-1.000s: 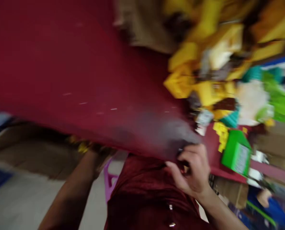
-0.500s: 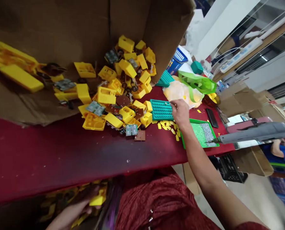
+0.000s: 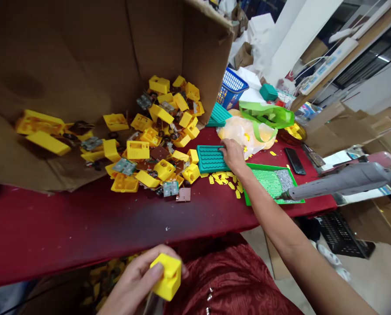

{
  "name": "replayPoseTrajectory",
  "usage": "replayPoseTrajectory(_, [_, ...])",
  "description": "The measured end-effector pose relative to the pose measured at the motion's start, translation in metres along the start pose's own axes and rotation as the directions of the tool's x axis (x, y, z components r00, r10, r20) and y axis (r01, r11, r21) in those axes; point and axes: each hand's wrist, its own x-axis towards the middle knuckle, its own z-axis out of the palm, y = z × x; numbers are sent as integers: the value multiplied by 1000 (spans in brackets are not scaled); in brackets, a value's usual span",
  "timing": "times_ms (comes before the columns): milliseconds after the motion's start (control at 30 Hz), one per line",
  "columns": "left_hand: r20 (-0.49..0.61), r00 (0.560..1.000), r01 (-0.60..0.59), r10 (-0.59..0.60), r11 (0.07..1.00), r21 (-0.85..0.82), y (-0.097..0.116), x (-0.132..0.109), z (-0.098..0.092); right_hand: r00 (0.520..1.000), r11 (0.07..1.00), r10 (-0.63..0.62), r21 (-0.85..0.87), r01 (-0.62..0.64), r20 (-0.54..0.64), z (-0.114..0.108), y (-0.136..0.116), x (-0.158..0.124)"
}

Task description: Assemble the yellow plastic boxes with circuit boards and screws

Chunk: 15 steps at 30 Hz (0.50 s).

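Note:
My left hand (image 3: pixel 142 278) grips a small yellow plastic housing (image 3: pixel 167 276), thumb on its near face, just in front of the table edge. My right hand (image 3: pixel 234 154) reaches across to the right end of a teal ribbed tray (image 3: pixel 211 158). Its fingers are pinched together over the tray; whatever is between them is hidden. Small yellow plastic pieces (image 3: pixel 224 178) lie scattered below the tray. To the right is a green tray (image 3: pixel 267 181) with grey screws at one end, partly behind my right forearm. Yellow housings (image 3: pixel 138 149) with circuit boards (image 3: pixel 171 188) form a heap left of the teal tray.
A large cardboard box (image 3: pixel 83 57) lies open behind the heap. A grey electric screwdriver (image 3: pixel 339 181) hangs over the green tray's right end. A phone (image 3: pixel 294 160), a green bag (image 3: pixel 267 114) and a blue basket (image 3: pixel 231 87) are farther back. More yellow parts lie below the table.
My left hand has risen from the yellow parts below the table, bringing up a yellow housing. My right hand stays at the teal tray's right end. The view has shifted slightly.

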Motion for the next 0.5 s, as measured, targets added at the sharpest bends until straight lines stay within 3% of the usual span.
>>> replayPoseTrajectory(167, [61, 980, -180, 188, 977, -114, 31, 39, 32, 999, 999, -39, 5, 39, 34, 2, -5, 0])
replayPoseTrajectory(500, [-61, 941, -338, 334, 913, -227, 81, 112, 61, 995, 993, -82, 86, 78, 50, 1, -15, 4])
